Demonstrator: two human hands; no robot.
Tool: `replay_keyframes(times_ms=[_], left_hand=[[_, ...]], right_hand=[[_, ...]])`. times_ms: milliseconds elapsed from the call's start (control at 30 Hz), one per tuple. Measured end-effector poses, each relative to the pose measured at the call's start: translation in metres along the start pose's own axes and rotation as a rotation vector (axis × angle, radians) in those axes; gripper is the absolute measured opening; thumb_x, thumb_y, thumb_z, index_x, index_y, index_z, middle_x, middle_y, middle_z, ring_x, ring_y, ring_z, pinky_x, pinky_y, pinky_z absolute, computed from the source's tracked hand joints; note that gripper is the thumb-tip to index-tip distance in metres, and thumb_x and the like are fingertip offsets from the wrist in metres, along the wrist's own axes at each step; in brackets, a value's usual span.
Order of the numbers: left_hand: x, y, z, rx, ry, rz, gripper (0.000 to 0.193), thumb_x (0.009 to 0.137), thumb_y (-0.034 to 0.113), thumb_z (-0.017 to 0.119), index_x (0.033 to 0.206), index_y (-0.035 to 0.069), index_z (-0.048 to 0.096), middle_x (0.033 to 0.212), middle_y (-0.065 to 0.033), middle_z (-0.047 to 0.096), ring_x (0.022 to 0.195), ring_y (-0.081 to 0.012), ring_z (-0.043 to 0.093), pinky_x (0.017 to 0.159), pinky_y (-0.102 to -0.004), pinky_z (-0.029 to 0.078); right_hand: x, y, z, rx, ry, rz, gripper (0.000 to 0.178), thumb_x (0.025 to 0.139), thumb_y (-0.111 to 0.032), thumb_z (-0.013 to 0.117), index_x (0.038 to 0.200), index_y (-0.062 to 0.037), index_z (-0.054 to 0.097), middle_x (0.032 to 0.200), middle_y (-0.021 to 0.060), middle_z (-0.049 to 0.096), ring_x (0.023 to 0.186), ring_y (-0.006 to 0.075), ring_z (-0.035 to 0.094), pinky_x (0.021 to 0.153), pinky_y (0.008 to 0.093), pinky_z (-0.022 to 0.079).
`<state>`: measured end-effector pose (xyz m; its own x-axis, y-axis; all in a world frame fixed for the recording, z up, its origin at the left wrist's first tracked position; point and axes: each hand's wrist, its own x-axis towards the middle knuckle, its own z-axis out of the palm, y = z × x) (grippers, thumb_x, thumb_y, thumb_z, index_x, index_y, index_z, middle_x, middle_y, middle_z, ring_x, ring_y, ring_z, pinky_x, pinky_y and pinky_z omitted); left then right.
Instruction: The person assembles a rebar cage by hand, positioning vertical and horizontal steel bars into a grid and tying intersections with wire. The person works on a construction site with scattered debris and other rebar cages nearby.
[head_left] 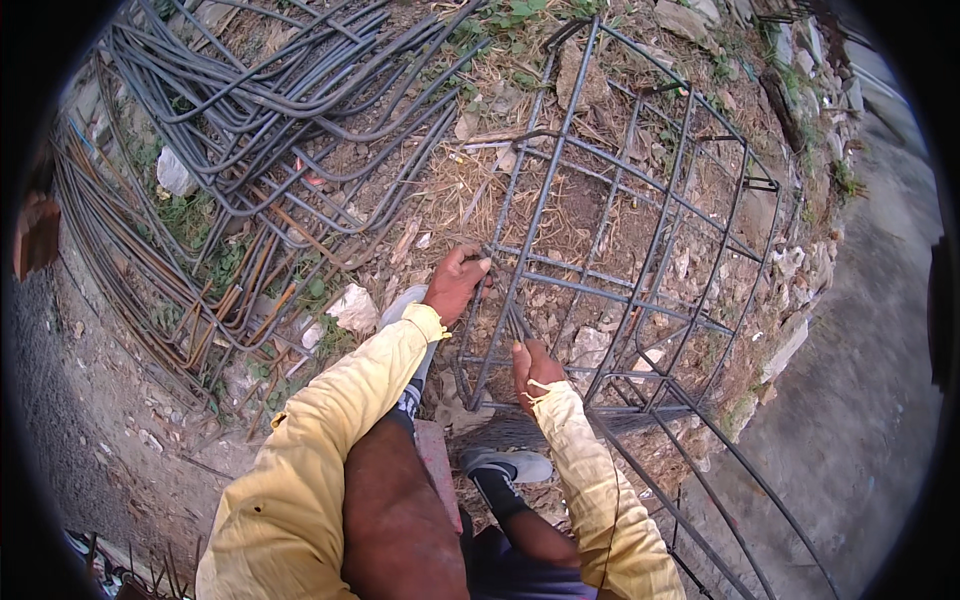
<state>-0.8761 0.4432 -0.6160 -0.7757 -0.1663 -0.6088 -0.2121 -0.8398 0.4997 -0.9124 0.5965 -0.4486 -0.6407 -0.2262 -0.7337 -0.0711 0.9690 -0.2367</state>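
Outdoor site: rough dirt ground (145, 435) with stones and dry grass, grey paved strip (850, 350) along the right edge, pile of bent rebar (285, 97) at upper left. Rebar cage (632, 299) lay from upper centre to right of centre, long bars crossed by bent hoops.

Left hand (458, 285) was at the cage's left side, mid-frame, thumb and fingertips by a bar crossing; couldn't tell if that grip was clamped on anything. Right hand (535, 372), just below centre, had its grip closed around a dark slim tool (517, 324) pointing up between bars.

Cage looked stiff and probably heavy as a whole, single bars springy at most; steel seemed rough, so not likely slippery or fragile. Best hold: a long bar close to a crossing.

Hard to make out: tool type, tip lost among bars; any wire at left fingertips too small to see; right palm hidden; bars at lower right ran down toward the frame edge.
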Motion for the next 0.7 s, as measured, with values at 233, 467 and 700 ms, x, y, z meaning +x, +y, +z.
replay_keyframes(times_ms=[233,467,700], left_hand=[[-0.003,0.004,0.002,-0.045,-0.018,-0.021,0.034,0.098,0.017,0.057,0.126,0.002,0.046,0.099,-0.0051,0.061,0.088,-0.0135,0.060,0.076,-0.0313,0.055],[-0.004,0.005,0.001,-0.022,-0.009,0.003,0.029,0.097,0.015,0.058,0.120,-0.001,0.048,0.097,-0.0066,0.063,0.081,-0.0123,0.061,0.070,-0.0280,0.054],[0.000,0.001,-0.001,-0.040,-0.026,-0.001,0.031,0.098,0.018,0.058,0.125,0.006,0.048,0.097,-0.0016,0.061,0.088,-0.0112,0.059,0.072,-0.0294,0.051]], right_hand=[[0.000,-0.006,-0.005,-0.220,0.082,0.045,0.039,0.102,-0.036,0.040,0.113,0.0003,0.052,0.086,0.0315,0.064,0.089,0.0531,0.061,0.077,0.0590,0.046],[0.005,-0.013,-0.040,1.333,-0.711,0.567,0.036,0.089,-0.035,0.071,0.098,-0.0068,0.051,0.067,0.0002,0.055,0.043,0.0079,0.049,0.034,0.0239,0.037],[0.004,0.013,-0.015,-0.088,0.204,-0.281,0.040,0.093,-0.040,0.064,0.106,-0.0038,0.053,0.067,0.0044,0.056,0.046,0.0146,0.052,0.043,0.0311,0.044]])
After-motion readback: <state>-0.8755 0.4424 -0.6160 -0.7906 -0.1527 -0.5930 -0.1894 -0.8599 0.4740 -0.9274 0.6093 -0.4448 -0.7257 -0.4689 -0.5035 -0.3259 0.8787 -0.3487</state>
